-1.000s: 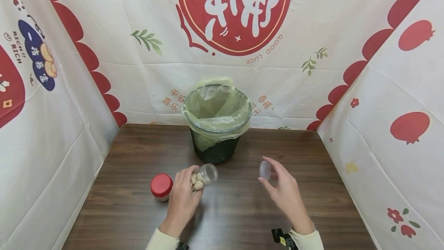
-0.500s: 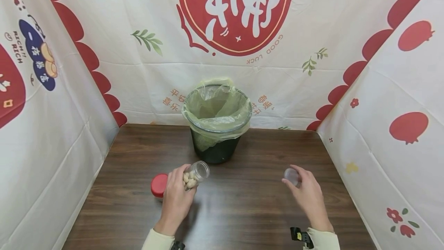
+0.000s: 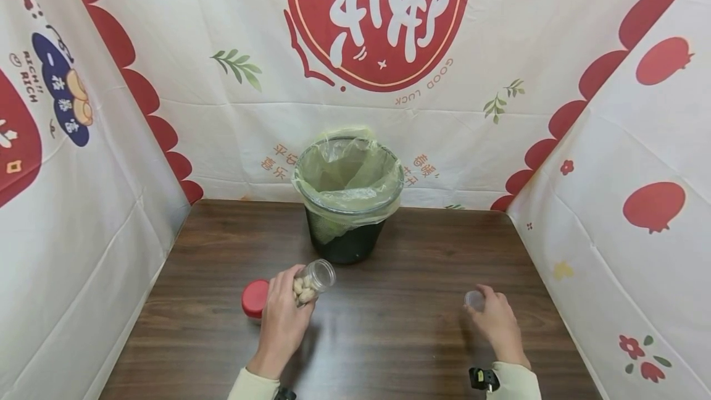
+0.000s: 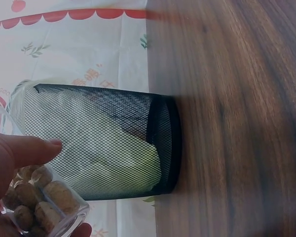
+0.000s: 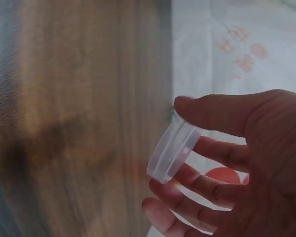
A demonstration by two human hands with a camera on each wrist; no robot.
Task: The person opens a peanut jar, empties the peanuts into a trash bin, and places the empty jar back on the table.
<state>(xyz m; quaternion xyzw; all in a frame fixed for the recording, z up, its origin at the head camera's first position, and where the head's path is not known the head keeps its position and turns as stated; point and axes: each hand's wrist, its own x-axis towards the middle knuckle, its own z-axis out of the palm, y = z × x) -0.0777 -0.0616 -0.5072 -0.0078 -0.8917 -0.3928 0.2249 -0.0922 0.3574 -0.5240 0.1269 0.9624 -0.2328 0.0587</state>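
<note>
My left hand (image 3: 286, 316) grips a clear jar (image 3: 320, 276), tilted with its open mouth toward the upper right in the head view. Several pale brown, nut-like pieces (image 4: 37, 202) lie in the jar. Over the right part of the table, my right hand (image 3: 498, 320) pinches a translucent round lid (image 3: 474, 300) between thumb and fingers. The right wrist view shows the lid (image 5: 172, 150) edge-on, above the wood. Just left of my left hand stands a red-lidded jar (image 3: 255, 299), partly hidden by that hand.
A black mesh bin (image 3: 347, 239) with a pale yellow-green bag (image 3: 361, 199) stands at the table's back edge, beyond the jar. Printed white cloth (image 3: 239, 134) hangs behind and on both sides of the brown wooden table (image 3: 389, 338).
My right hand has moved right and toward me with the lid, and lower toward the table. The left hand has shifted slightly left with the jar, covering part of the red-lidded jar.
</note>
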